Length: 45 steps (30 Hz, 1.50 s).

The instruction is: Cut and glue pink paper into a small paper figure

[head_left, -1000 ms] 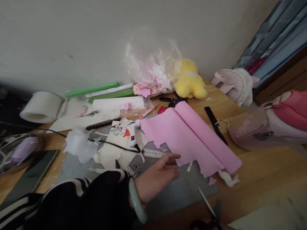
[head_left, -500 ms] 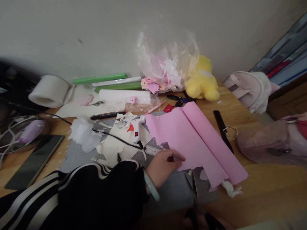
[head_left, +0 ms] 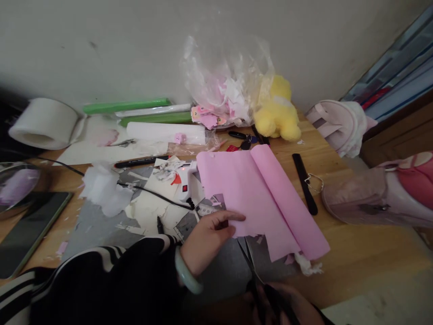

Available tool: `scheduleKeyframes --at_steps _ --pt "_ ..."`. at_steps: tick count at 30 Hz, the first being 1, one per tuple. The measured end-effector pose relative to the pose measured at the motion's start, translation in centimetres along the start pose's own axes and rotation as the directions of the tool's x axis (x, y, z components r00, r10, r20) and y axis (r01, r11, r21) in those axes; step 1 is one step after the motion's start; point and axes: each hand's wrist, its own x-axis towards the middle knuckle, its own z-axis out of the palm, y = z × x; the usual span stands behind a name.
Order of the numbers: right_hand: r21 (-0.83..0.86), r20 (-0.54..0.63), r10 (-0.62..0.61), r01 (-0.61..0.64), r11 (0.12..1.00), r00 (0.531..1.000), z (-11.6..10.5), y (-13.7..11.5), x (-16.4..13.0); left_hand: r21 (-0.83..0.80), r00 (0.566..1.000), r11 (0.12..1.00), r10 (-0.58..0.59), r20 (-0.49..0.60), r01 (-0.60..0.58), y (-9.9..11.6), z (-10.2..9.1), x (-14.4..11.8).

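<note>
Pinching the torn near edge of the pink paper [head_left: 257, 198], the left hand [head_left: 206, 241] is gripping it with thumb and fingers. The pink paper is lying half rolled on the wooden table [head_left: 365, 253], over a grey mat [head_left: 98, 225]. The right hand [head_left: 287, 307] is closing around black scissors [head_left: 252, 266], whose blades are pointing up at the paper's edge. A white glue gun [head_left: 187, 183] is sitting just beside the paper.

Left arm: black sleeve [head_left: 111, 280], white-striped cuff; pale green bangle [head_left: 184, 277] at wrist.
</note>
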Motion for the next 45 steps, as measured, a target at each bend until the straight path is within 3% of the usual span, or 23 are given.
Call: scheduleKeyframes --at_steps 3,6,12,17,28,35,41,45 --pt "0.15 -0.024 0.102 -0.097 0.984 0.994 0.3 -0.3 0.0 -0.009 1.0 1.0 -0.012 0.011 0.012 0.1 -0.3 -0.1" --pt "0.147 0.014 0.093 -0.094 0.985 0.996 0.7 -0.8 0.0 -0.017 0.999 1.0 -0.02 0.034 0.02 0.2 -0.2 -0.3" --pt "0.074 0.018 -0.098 0.096 0.993 0.995 2.3 -2.2 -0.7 -0.03 0.998 0.999 -0.034 0.044 0.035 0.2 -0.2 -0.6" --pt "0.13 0.056 -0.208 0.2 0.971 0.977 2.5 -2.6 -1.0 -0.062 0.998 0.996 -0.062 0.021 0.063 -0.3 -0.4 -0.4" --pt "0.049 0.06 -0.182 0.18 0.982 0.981 2.7 -3.7 -1.5 -0.131 0.997 0.989 -0.071 0.008 0.072 -0.2 0.0 -0.1" --pt "0.095 -0.06 -0.173 0.178 0.979 0.983 2.9 -3.0 -1.7 -0.133 0.996 0.988 -0.084 0.004 0.084 -0.7 0.1 0.1" --pt "0.032 0.054 -0.152 0.151 0.988 0.987 3.1 -3.3 -1.5 -0.101 0.997 0.992 -0.074 0.0 0.074 -0.8 -0.1 -0.2" --pt "0.078 -0.043 -0.171 0.173 0.982 0.984 3.6 -2.4 -1.5 -0.066 0.998 0.996 -0.056 -0.002 0.056 -0.6 -0.2 -0.7"
